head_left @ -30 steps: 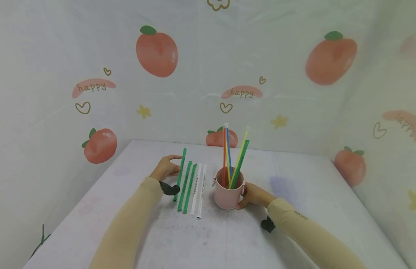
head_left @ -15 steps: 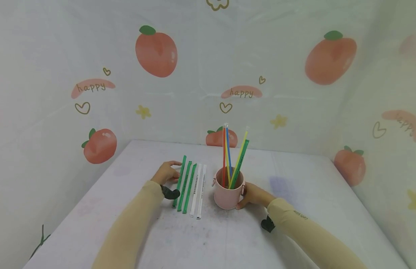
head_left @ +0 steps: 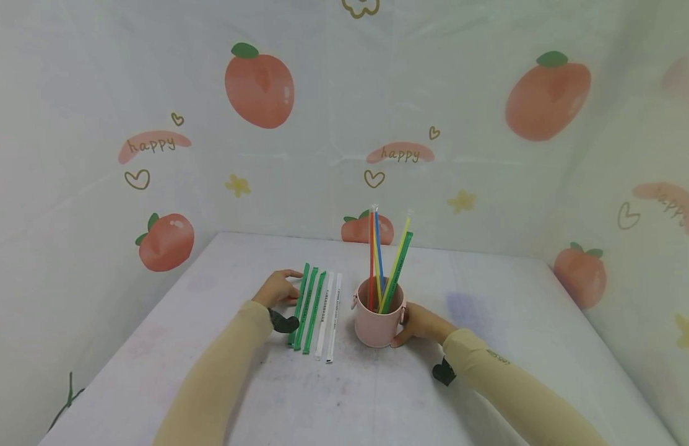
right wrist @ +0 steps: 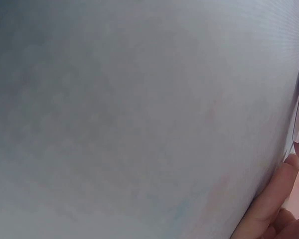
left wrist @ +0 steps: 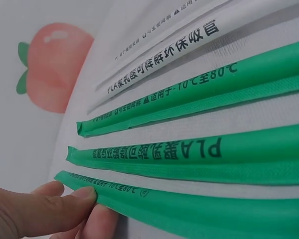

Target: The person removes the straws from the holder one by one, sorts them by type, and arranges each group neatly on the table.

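On smudged tabletop (head_left: pixel 355 402) (peach-print sheeting (head_left: pixel 322 161) behind), left grip (head_left: pixel 275 288) pinches a green straw (left wrist: pixel 189 214); right grip (head_left: pixel 424 322) clasps a pink cup (head_left: pixel 374 328).

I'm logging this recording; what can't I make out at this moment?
Head: lower ends of the standing straws, hidden by the pink cup.
Head: print on the white straws, too small to read.
Left wrist: near ends of the lying green straws, cut off by the right edge.
Right wrist: most of the pink cup, cut off by the right edge.
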Tool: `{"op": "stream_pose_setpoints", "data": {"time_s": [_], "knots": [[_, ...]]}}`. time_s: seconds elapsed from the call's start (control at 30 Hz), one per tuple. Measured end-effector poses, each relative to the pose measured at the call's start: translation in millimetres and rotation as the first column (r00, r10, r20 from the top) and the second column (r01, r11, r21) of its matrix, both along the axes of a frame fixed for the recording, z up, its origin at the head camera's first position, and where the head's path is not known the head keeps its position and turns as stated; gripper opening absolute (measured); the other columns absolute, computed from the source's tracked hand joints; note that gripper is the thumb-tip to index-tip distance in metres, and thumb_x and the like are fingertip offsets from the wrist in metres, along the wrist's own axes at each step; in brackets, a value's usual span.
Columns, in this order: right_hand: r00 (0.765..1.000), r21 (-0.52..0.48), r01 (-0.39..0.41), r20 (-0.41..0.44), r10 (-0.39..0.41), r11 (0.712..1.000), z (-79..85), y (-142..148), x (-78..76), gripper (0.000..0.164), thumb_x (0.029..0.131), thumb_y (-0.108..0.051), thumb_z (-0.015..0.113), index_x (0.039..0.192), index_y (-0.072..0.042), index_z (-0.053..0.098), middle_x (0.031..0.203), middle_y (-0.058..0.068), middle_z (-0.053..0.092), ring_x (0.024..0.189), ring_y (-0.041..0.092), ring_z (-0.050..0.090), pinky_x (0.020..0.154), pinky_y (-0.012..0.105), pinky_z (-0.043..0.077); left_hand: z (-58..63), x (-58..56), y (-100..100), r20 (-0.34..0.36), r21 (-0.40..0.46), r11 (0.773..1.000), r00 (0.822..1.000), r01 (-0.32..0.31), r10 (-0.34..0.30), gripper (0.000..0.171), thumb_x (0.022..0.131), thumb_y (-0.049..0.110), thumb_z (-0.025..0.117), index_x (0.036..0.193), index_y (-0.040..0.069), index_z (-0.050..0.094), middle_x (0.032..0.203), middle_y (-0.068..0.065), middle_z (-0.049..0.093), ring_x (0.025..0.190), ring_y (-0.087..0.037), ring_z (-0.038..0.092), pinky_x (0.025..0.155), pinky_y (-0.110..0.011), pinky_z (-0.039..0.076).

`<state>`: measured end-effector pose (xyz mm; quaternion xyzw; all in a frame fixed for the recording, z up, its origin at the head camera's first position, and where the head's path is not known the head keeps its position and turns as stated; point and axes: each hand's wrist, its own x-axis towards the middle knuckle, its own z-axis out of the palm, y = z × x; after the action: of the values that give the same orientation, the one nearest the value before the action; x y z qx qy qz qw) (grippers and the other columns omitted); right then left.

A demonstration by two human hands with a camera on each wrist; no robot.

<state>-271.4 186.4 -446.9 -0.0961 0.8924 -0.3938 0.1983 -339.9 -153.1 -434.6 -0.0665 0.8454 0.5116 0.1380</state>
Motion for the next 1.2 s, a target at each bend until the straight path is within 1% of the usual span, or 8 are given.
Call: {"op": "stream_pose_setpoints", "data": {"time_s": [0.3, 0.53, 0.63, 0.9, 1.0, 1.2], "knots": [[1.0, 0.015, -0.006, -0.01, 0.006, 1.0, 4.9, -1.5, 3.9, 0.087, 0.065, -0.01, 0.09, 0.138, 0.002, 0.046, 0.144, 0.022, 0.047, 0.136, 0.04, 0.039, 0.112, 0.055, 0.032, -1.1, -1.6, 1.8, -0.006, -0.03, 0.999, 1.0, 0.013, -0.013, 0.057, 0.083, -0.012, 0.063, 0.136, 0.005, 0.053, 0.066, -0.005, 0.059, 0.047, -0.008, 0.053, 0.052, -0.019, 0.051], [1.0, 0.024, -0.003, -0.005, 0.003, 1.0, 4.8, -1.6, 2.6, 0.088, 0.065, -0.012, 0.09, 0.139, 0.003, 0.045, 0.143, 0.022, 0.047, 0.135, 0.041, 0.04, 0.112, 0.055, 0.033, 0.6, -0.4, 4.0, -0.013, -0.062, 0.998, 1.0, 0.003, -0.004, 0.055, 0.081, -0.011, 0.063, 0.134, 0.004, 0.055, 0.076, -0.01, 0.063, 0.046, -0.008, 0.053, 0.05, -0.019, 0.051], [1.0, 0.033, -0.001, -0.008, 0.002, 0.999, 4.2, -1.3, 1.9, 0.088, 0.065, -0.012, 0.091, 0.139, 0.002, 0.046, 0.142, 0.022, 0.048, 0.134, 0.04, 0.041, 0.112, 0.055, 0.033, -0.7, -2.2, 3.2, -0.008, -0.064, 0.998, 1.0, 0.002, -0.003, 0.055, 0.081, -0.01, 0.064, 0.133, 0.004, 0.055, 0.08, -0.012, 0.064, 0.046, -0.008, 0.054, 0.05, -0.019, 0.051], [1.0, 0.034, -0.009, -0.01, 0.009, 0.999, 4.3, -0.7, 2.8, 0.09, 0.065, -0.012, 0.091, 0.14, 0.003, 0.044, 0.142, 0.023, 0.048, 0.135, 0.041, 0.041, 0.112, 0.056, 0.032, -6.2, -8.7, -0.7, 0.044, -0.062, 0.998, 0.999, -0.025, 0.028, 0.056, 0.081, -0.007, 0.067, 0.134, 0.008, 0.057, 0.091, -0.013, 0.064, 0.049, -0.009, 0.056, 0.052, -0.02, 0.053], [1.0, 0.032, -0.013, -0.012, 0.013, 0.999, 4.8, -0.9, 3.0, 0.09, 0.065, -0.012, 0.091, 0.14, 0.003, 0.044, 0.143, 0.022, 0.047, 0.135, 0.041, 0.04, 0.112, 0.056, 0.031, -6.6, -8.6, -1.5, 0.049, -0.058, 0.998, 0.998, -0.028, 0.031, 0.056, 0.081, -0.007, 0.066, 0.134, 0.006, 0.057, 0.092, -0.013, 0.063, 0.049, -0.009, 0.055, 0.052, -0.02, 0.053], [0.999, 0.029, -0.022, -0.023, 0.023, 0.999, 4.7, -1.1, 2.2, 0.089, 0.064, -0.012, 0.091, 0.139, 0.003, 0.045, 0.143, 0.021, 0.047, 0.136, 0.04, 0.039, 0.113, 0.056, 0.03, -6.9, -7.9, -2.2, 0.049, -0.042, 0.999, 0.998, -0.026, 0.028, 0.055, 0.08, -0.007, 0.066, 0.133, 0.004, 0.057, 0.086, -0.011, 0.063, 0.048, -0.009, 0.054, 0.051, -0.019, 0.051]]}}
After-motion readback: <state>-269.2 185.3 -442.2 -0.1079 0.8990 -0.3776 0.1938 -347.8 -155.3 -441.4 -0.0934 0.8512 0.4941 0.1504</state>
